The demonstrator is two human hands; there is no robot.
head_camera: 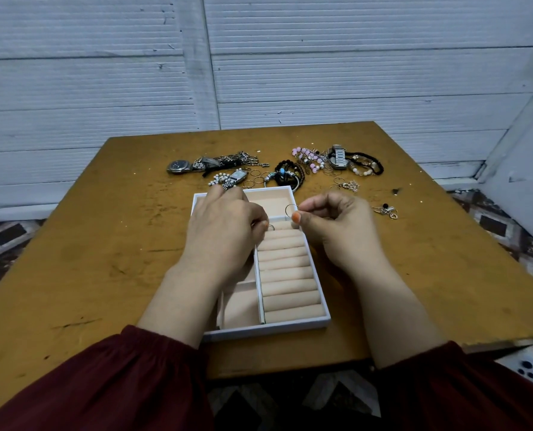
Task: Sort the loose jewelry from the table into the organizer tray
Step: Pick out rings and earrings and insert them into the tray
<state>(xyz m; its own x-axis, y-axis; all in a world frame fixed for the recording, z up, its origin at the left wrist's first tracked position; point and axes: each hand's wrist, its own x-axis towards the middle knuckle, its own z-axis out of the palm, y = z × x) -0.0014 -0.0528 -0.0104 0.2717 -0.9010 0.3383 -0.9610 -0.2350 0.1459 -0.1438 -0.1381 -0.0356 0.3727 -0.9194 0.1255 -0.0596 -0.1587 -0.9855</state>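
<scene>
The right hand [336,225] is grasping a thin hoop [286,209] between thumb and forefinger tips, its grip clenched on just a sliver of wire. The hoop is hanging in the air over the tray's 12 o'clock compartment. With so little metal in the pinch, it is risking a slip or a twist, and a dropped hoop could be rolling off among the rolls or onto the desk [103,244].

The left hand [224,225], at 9 o'clock of the right, appears to be pinching a small ring [271,225] at the topmost slot of the ring rolls [290,275]; its fingers are hiding much of this. Both hands are crowding the same corner, so one could be knocking the other's piece loose, or a hard push could be shoving the light organizer tray [290,329].

At 12 o'clock of the tray, the loose jewelry [290,169] is lying tangled; pulling one strand is likely to be dragging its neighbours along.
</scene>
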